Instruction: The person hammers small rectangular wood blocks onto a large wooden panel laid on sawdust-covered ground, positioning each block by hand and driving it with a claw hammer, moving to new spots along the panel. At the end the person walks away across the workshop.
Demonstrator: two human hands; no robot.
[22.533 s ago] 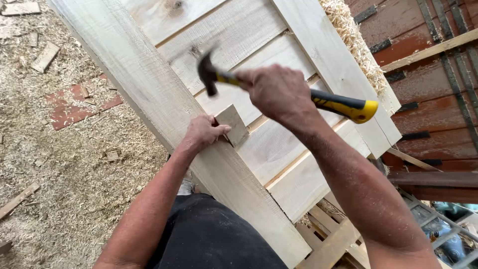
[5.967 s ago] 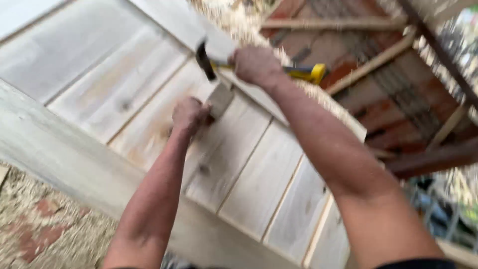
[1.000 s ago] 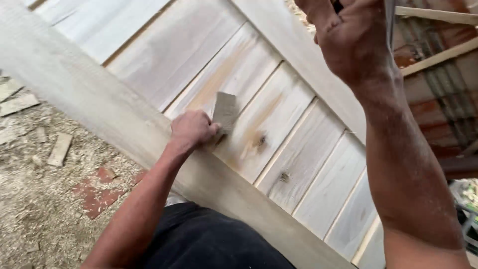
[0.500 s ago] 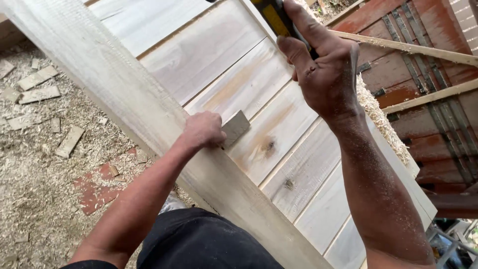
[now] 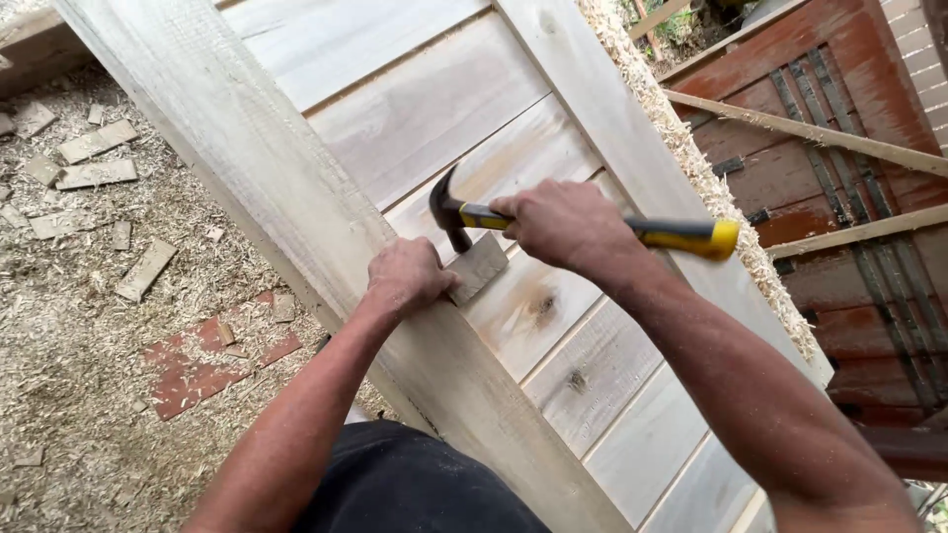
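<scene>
Right hand (image 5: 563, 225): fist closed round the yellow-and-black handle of the claw hammer (image 5: 583, 223), gripped close behind the head. Hammer head sits at 9 o'clock from the fist, face down on the top edge of the small wood block (image 5: 478, 266).

Left hand (image 5: 408, 277): fingers curled over the block, pinching it against the inner edge of the thick frame rail (image 5: 296, 212). Block stands tilted on the panel boards (image 5: 513, 178), at 3 o'clock from the left hand, touching it.

Change: half a second ago the right hand was raised high toward 12 o'clock with the hammer partly out of view; now it is down and the head meets the block. Judgement: a blow landing, block being driven along the boards beside the rail.

Surroundings: wood shavings (image 5: 691, 158) heaped along the far rail at 2 o'clock; offcuts (image 5: 97, 173) on the sawdust-strewn ground at 9 to 10 o'clock; red slatted structure (image 5: 839, 128) at 3 o'clock.
</scene>
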